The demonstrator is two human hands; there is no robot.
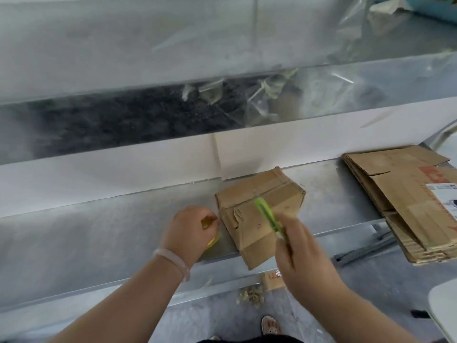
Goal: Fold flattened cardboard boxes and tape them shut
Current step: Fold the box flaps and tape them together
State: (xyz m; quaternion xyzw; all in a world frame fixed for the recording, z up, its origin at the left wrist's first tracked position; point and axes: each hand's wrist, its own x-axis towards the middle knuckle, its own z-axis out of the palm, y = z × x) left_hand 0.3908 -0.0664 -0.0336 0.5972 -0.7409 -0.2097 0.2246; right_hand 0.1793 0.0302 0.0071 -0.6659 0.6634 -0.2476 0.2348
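Left hand (190,229): grips yellow tape roll (212,241), just beside box (249,233).
Right hand (304,253): holds green cutter (268,215) over box, at counter (99,231) front edge.
Advice: keep tape taut; cut close.

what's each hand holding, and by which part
The right hand grips the green cutter by its rear end; the left hand holds a yellow tape roll, mostly hidden.
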